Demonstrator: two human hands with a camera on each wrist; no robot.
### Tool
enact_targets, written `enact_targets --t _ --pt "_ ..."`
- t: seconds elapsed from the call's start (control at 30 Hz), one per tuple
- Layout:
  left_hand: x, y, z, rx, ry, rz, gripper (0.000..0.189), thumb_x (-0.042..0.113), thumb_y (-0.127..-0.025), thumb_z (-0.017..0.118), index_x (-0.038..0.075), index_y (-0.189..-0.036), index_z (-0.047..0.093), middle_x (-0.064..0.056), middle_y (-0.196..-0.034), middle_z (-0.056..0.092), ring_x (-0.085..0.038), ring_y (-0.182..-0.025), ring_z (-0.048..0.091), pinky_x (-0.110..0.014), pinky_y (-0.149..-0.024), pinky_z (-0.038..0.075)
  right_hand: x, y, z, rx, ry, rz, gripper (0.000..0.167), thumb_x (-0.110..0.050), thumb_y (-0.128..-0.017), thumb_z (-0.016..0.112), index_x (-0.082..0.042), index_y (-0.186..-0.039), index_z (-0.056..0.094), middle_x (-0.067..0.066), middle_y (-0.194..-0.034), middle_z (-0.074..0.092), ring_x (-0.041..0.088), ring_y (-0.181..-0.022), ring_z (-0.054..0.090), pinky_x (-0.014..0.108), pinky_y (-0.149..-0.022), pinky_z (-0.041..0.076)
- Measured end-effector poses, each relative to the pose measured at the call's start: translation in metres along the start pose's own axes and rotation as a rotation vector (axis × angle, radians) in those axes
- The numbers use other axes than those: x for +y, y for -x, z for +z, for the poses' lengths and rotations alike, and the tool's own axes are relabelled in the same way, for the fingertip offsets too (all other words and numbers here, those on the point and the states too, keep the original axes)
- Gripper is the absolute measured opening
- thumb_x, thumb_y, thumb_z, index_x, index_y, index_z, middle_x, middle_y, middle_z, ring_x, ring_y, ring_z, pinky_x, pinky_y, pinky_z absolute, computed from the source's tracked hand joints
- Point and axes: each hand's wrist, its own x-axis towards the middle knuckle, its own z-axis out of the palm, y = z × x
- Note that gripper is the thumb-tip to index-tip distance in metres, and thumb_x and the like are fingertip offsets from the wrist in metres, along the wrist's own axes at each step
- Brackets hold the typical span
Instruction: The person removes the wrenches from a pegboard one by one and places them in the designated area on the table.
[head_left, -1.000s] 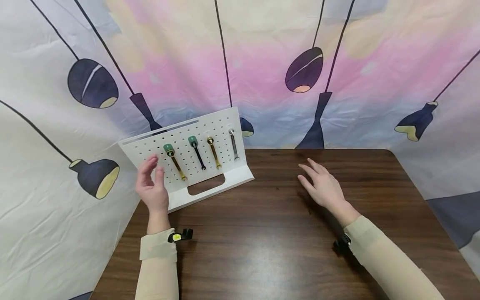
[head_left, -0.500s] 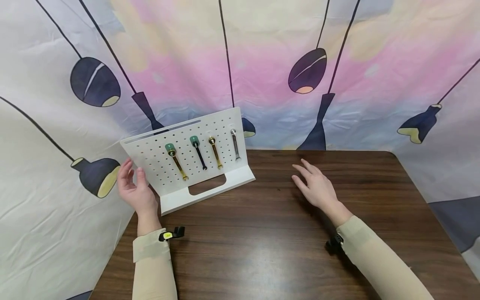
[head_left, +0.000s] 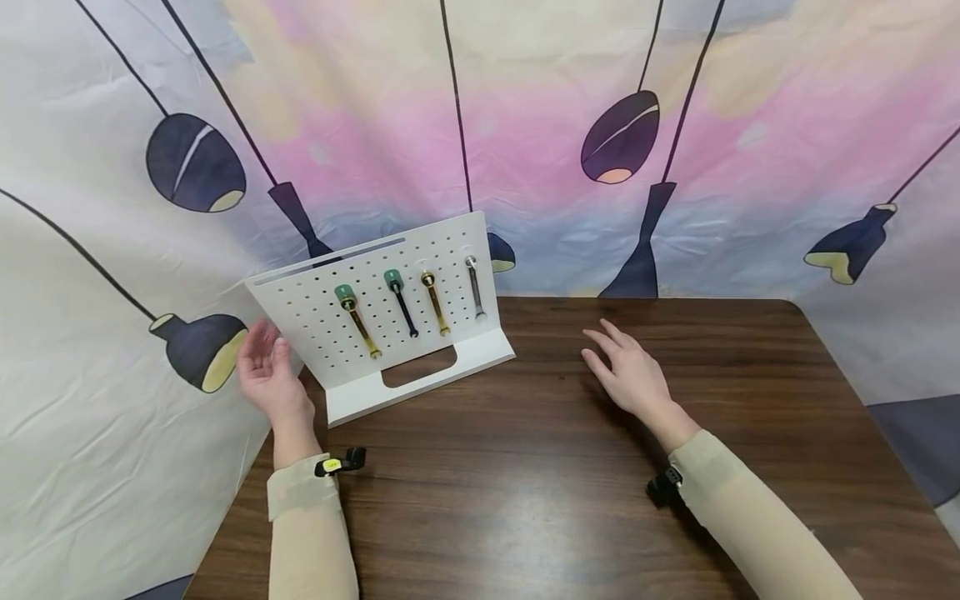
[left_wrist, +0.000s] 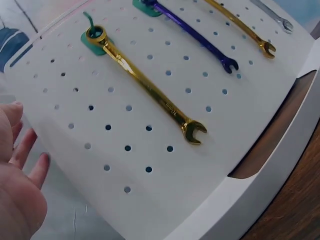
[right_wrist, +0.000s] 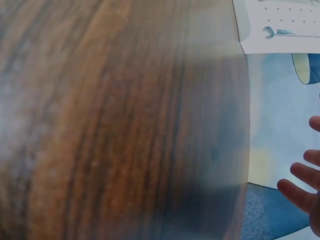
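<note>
"Where do we stand?"

"Our left hand is at the left edge of the white, perforated pegboard stand, fingers loosely curved around nothing. The stand sits at the far left corner of the brown wood-grain table. Our right hand, fingers spread and holding nothing, is over the table's far part."

"What could go wrong?"

"We think a hard push on that left edge could slide or tip the stand. The shiny gold metal wrench nearest that edge could then swing off its green hook."

"Do the views agree?"

"The head view gives us all four wrenches, though the slim dark metal wrench looks black; the left wrist view shows it violet-blue, and shows us the hook's bent tip through the gold ring. The right wrist view catches only part of the silver metal wrench. Whether our left fingers touch the stand, we cannot tell."
</note>
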Motion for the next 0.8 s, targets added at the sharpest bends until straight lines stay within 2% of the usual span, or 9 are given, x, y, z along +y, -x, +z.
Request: enact_targets --t 0.2,0.37,0.6,0.8 --pt "-0.005 -0.003 -0.005 0.017 -0.016 -0.082 0.034 -0.01 -0.096 0.074 0.001 -0.128 0.073 -0.015 -0.129 0.071 -0.026 -0.121 0.065 -0.029 -0.101 0.053 -0.004 -0.005 -0.001 -0.007 -0.019 0.003 0.057 -0.053 -0.114 0.046 -0.018 -0.157 0.055 0.015 -0.17 0.037 0.046 -0.146 0.046 0.068 -0.1 0.05" --pt "-0.008 -0.006 -0.006 0.014 -0.025 -0.095 0.035 -0.011 -0.094 0.075 0.001 -0.127 0.075 -0.014 -0.127 0.073 -0.025 -0.119 0.067 -0.029 -0.1 0.053 -0.013 -0.013 0.003 -0.004 -0.036 -0.003 0.058 -0.056 -0.113 0.045 -0.019 -0.157 0.055 0.014 -0.17 0.037 0.045 -0.147 0.046 0.068 -0.101 0.049" --pt "-0.01 -0.012 -0.009 0.02 -0.107 -0.143 0.038 -0.012 -0.09 0.079 0.005 -0.123 0.079 -0.011 -0.122 0.077 -0.021 -0.108 0.072 -0.027 -0.095 0.058 -0.029 -0.021 0.019 0.0 -0.083 0.029 0.06 -0.059 -0.113 0.042 -0.021 -0.157 0.056 0.013 -0.169 0.04 0.044 -0.144 0.049 0.067 -0.099 0.051" --pt "-0.014 -0.018 -0.012 0.014 -0.065 -0.156 0.04 -0.016 -0.087 0.08 0.003 -0.123 0.079 -0.01 -0.122 0.078 -0.02 -0.105 0.075 -0.024 -0.091 0.059 -0.042 -0.029 0.034 0.005 -0.138 0.036 0.06 -0.059 -0.113 0.043 -0.02 -0.156 0.057 0.014 -0.167 0.043 0.043 -0.142 0.053 0.066 -0.103 0.05"
